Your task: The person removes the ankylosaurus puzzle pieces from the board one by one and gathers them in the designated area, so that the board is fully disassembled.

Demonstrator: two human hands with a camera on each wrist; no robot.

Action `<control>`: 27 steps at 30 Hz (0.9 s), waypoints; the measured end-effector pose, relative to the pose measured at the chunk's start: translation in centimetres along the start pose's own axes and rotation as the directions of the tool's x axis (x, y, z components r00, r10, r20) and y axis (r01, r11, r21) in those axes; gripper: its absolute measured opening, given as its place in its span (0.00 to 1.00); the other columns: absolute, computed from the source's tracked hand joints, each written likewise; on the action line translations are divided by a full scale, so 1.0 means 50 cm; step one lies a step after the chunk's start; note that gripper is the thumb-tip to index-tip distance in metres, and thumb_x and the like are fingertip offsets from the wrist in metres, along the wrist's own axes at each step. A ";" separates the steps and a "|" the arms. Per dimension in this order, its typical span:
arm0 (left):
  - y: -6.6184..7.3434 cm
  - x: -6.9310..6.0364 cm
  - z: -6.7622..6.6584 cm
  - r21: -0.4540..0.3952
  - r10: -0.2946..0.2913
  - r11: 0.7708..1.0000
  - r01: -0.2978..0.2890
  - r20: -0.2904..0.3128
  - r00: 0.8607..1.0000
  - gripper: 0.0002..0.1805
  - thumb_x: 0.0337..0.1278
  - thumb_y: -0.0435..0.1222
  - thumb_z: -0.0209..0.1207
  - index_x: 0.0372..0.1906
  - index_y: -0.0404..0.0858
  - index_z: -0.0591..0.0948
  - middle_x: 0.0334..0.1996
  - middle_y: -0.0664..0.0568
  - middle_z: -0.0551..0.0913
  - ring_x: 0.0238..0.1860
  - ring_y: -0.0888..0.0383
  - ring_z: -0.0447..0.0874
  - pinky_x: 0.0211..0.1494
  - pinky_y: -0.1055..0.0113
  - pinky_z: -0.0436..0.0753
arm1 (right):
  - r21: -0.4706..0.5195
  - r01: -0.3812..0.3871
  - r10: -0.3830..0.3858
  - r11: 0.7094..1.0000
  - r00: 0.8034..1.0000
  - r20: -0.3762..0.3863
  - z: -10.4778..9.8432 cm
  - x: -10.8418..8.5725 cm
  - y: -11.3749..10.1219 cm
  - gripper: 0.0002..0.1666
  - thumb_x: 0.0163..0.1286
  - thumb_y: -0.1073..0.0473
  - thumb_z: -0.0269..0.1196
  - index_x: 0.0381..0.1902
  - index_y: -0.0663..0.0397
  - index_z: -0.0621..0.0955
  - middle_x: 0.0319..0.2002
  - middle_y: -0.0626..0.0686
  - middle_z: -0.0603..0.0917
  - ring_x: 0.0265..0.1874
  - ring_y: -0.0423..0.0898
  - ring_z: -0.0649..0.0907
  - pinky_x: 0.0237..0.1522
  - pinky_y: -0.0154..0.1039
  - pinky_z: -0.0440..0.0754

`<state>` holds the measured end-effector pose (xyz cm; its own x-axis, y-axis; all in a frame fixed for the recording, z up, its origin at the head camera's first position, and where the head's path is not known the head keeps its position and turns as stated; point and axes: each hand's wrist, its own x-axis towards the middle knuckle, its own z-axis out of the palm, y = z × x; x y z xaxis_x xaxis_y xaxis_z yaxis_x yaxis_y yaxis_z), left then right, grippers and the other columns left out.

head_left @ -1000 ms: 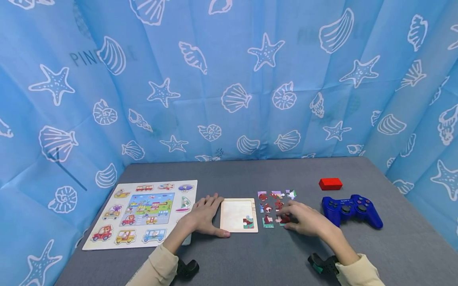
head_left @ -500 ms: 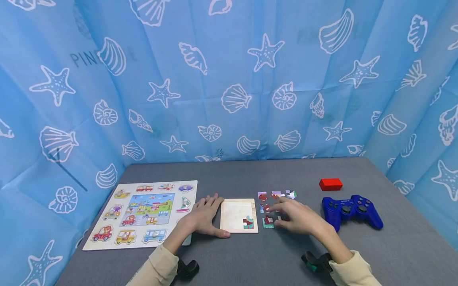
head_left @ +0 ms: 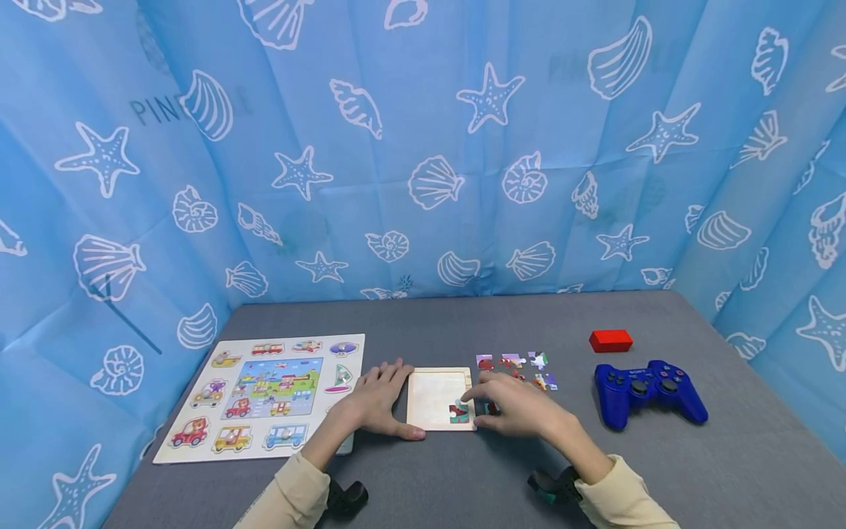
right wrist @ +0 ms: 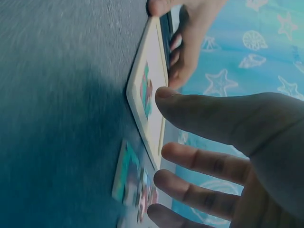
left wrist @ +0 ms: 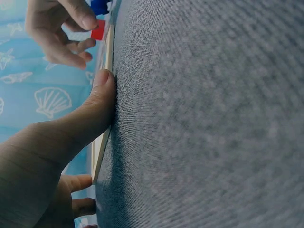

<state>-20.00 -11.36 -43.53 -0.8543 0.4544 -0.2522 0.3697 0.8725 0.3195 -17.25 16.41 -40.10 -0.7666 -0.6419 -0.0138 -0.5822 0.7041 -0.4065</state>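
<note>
A small square wooden puzzle tray [head_left: 429, 397] lies flat mid-table. One jigsaw piece [head_left: 458, 413], teal and dark red, sits in its near right corner. My left hand [head_left: 378, 400] rests spread along the tray's left side, with the thumb at the near edge and a finger at the far left corner. Over the tray's right edge is my right hand [head_left: 518, 405], its index fingertip by the seated piece and its thumb lower down. In the right wrist view its fingers are extended and I see nothing held. Loose jigsaw pieces [head_left: 512, 360] lie to the right, some hidden beneath this hand.
A larger vehicle peg puzzle board [head_left: 203, 353] lies at the left. To the right are a blue game controller [head_left: 651, 389] and, behind it, a red block [head_left: 611, 340]. A blue shell-patterned curtain [head_left: 423, 147] surrounds the table's back and sides.
My right hand has moved left from the loose pieces to the tray's right edge, uncovering a piece at the right of the group. My left hand stays at the tray.
</note>
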 end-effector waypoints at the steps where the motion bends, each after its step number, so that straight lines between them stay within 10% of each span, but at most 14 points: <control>1: 0.000 0.000 0.000 0.001 -0.001 1.000 0.001 0.001 1.000 0.63 0.45 0.70 0.69 0.81 0.45 0.56 0.82 0.39 0.53 0.81 0.34 0.52 0.79 0.36 0.58 | -0.006 0.020 -0.020 1.000 1.000 0.001 0.003 0.004 -0.003 0.19 0.65 0.56 0.73 0.53 0.52 0.88 0.45 0.51 0.85 0.41 0.45 0.81 0.43 0.43 0.82; 27: 0.000 0.002 0.002 0.013 -0.014 1.000 0.014 0.005 1.000 0.64 0.44 0.71 0.68 0.81 0.44 0.55 0.82 0.40 0.53 0.81 0.35 0.52 0.80 0.37 0.58 | -0.044 0.069 -0.067 0.997 0.996 0.051 0.032 0.037 -0.024 0.18 0.64 0.59 0.74 0.52 0.52 0.88 0.47 0.50 0.85 0.45 0.44 0.80 0.46 0.41 0.82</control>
<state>-20.04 -11.28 -43.65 -0.8574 0.4433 -0.2613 0.3629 0.8809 0.3038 -17.54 13.87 -41.12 -0.7114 -0.7020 -0.0328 -0.6450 0.6707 -0.3662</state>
